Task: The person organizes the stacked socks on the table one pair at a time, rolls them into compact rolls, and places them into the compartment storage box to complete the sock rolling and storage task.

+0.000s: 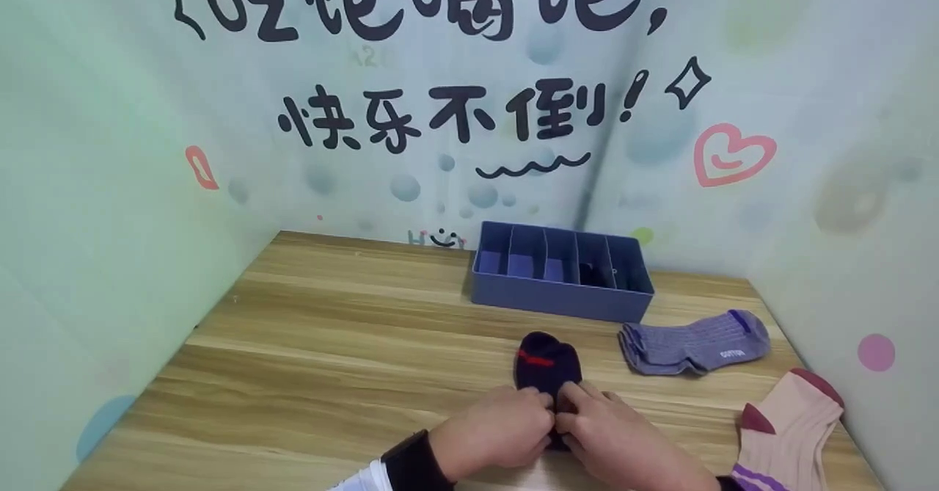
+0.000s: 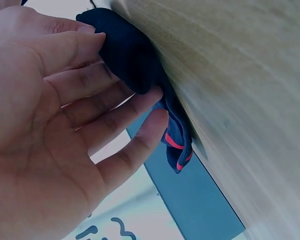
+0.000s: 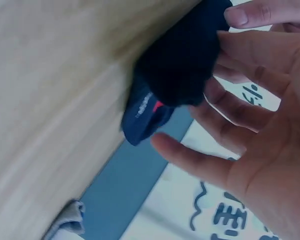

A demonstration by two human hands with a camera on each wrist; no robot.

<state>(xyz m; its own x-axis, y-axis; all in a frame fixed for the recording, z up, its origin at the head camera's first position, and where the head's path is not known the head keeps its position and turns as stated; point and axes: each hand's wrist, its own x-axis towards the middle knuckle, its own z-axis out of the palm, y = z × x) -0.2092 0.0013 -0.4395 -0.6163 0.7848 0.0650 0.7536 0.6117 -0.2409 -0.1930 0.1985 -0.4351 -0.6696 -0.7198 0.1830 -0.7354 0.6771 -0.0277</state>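
Both the left hand (image 1: pixel 505 423) and the right hand (image 1: pixel 607 428) pinch a dark, red-striped fabric sock (image 1: pixel 545 372) from opposite sides, probably so its layers stay together.

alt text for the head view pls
A person's left grip and right grip pinch dark socks on a wooden table. Beyond stands a blue divided box; to the right lie gray socks and pink socks.
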